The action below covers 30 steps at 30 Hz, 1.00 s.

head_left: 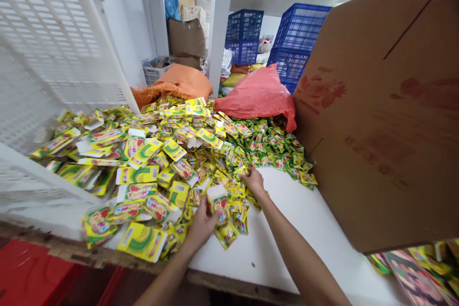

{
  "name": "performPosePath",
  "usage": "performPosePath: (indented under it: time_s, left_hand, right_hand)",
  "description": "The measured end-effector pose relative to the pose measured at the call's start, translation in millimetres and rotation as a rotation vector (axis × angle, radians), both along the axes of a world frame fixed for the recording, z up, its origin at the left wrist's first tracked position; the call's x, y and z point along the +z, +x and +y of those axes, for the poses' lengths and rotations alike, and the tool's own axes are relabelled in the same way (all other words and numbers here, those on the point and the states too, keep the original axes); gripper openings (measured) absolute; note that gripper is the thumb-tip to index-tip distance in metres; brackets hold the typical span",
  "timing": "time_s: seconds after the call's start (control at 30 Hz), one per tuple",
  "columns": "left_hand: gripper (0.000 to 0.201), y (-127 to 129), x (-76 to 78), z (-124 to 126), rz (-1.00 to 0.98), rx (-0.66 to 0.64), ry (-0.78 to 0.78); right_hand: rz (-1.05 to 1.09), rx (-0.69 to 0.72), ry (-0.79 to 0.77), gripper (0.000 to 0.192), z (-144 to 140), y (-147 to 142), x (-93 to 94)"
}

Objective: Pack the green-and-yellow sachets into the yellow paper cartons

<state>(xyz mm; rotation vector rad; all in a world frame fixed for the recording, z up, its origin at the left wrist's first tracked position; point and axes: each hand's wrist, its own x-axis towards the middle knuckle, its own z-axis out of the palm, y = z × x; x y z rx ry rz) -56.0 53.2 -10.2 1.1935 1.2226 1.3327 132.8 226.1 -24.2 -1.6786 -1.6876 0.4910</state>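
My left hand is closed around a small printed candy box, whose white top flap faces away from me. Just right of it and farther off, my right hand pinches a small yellow candy packet at the edge of the packet pile. Loose yellow packets lie below and around the held box. To the left spreads a heap of yellow and green candy boxes, several with white flaps standing out. Green packets are heaped behind my right hand.
A white perforated crate lies tipped at the left, boxes spilling from it. A large cardboard carton stands on the right. Orange and red sacks rest behind the heaps. Blue crates are stacked farther back. The white tabletop ends near me.
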Motion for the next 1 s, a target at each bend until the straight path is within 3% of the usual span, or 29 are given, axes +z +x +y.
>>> performPosePath:
  time_s: [0.1,0.23,0.37,0.43,0.53,0.67,0.8,1.0]
  left_hand:
    - [0.041,-0.8,-4.7,2.2,-0.214,0.021,-0.106]
    - [0.046,-3.6,-7.0,0.8,-0.479,0.084,-0.188]
    - [0.046,-4.4,-5.3,-2.2,-0.597,0.131,-0.263]
    - [0.044,-3.4,-1.8,-3.7,-0.616,0.092,-0.308]
    - [0.040,-1.1,6.1,-6.4,-0.611,-0.033,-0.382]
    - [0.035,4.7,12.7,-14.6,-0.612,-0.327,-0.427]
    - [0.031,16.0,10.3,-29.3,-0.528,-0.419,-0.509]
    - [0.036,26.9,12.1,-41.0,-0.434,-0.484,-0.523]
  right_hand:
    - [-0.048,-0.007,-0.003,0.029,-6.9,-7.4,5.9]
    - [-0.066,0.114,0.038,0.030,-29.7,-9.1,33.5]
    - [-0.147,0.252,0.079,0.024,-77.9,17.6,66.9]
    - [-0.329,0.341,0.009,0.018,-108.7,37.7,74.7]
    - [-0.593,0.412,-0.239,0.017,-156.7,60.1,70.1]
    - [-0.465,0.558,-0.503,0.014,-207.3,64.0,52.4]
    - [-0.322,0.615,-0.469,0.019,-226.9,55.5,49.8]
    - [-0.140,0.748,-0.444,0.027,-223.7,48.1,59.0]
